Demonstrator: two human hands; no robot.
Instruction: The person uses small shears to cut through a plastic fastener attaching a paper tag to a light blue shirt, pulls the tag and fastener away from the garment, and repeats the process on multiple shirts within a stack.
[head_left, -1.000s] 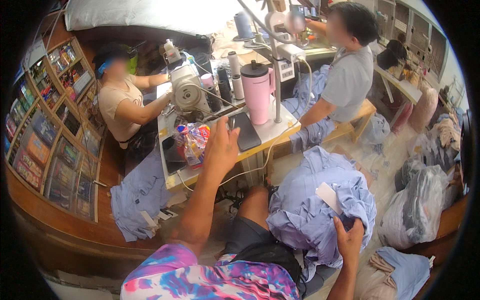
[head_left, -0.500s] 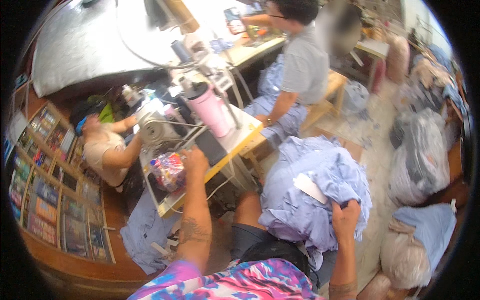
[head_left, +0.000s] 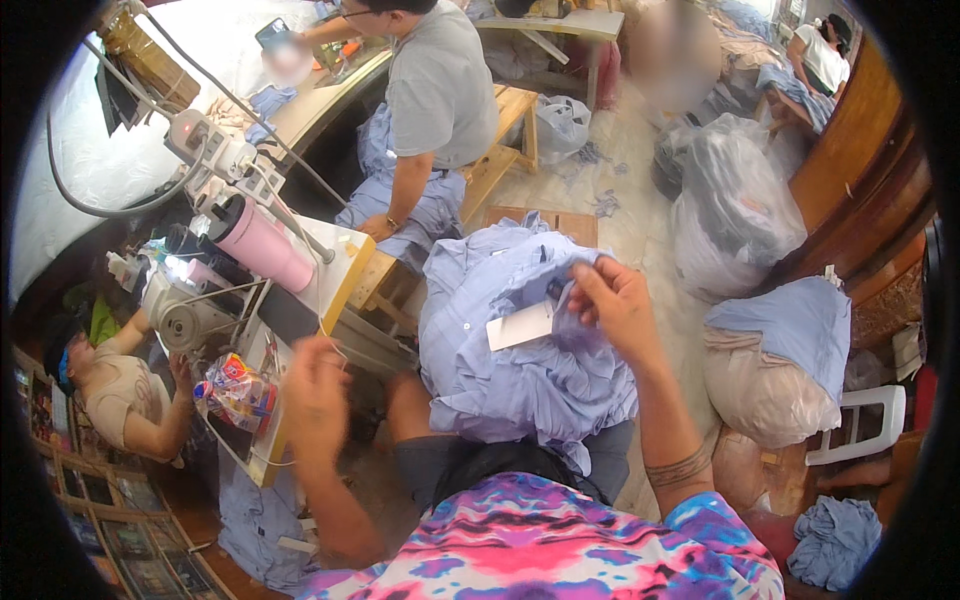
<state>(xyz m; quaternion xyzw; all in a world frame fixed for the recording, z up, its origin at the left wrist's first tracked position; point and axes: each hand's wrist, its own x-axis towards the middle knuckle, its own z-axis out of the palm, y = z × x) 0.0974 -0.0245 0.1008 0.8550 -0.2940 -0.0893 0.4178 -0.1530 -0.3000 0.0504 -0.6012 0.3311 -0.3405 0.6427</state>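
Note:
A heap of light blue shirts (head_left: 470, 370) lies across my lap. My right hand (head_left: 612, 300) is closed on the dark-lined neck edge of the top one. From that opening hangs a white paper tag (head_left: 520, 327), just left of my fingers. My left hand (head_left: 318, 385) is raised beside the sewing table's corner, apart from the shirts. Motion smears its fingers, so whether it holds anything is unclear. Nearest to it is a clear plastic bag of colourful packets (head_left: 238, 390) on the table edge.
A pink tumbler (head_left: 262, 243) stands on the sewing table (head_left: 345, 280) beside a sewing machine (head_left: 180, 325). One person works at that machine; another sits ahead with blue cloth. Stuffed plastic sacks (head_left: 735, 215) line the right side, near a white plastic stool (head_left: 860, 425).
My left hand has left the bag of packets and come back toward me. My right hand has lifted the shirt's edge, opening its neck. The view has swung right.

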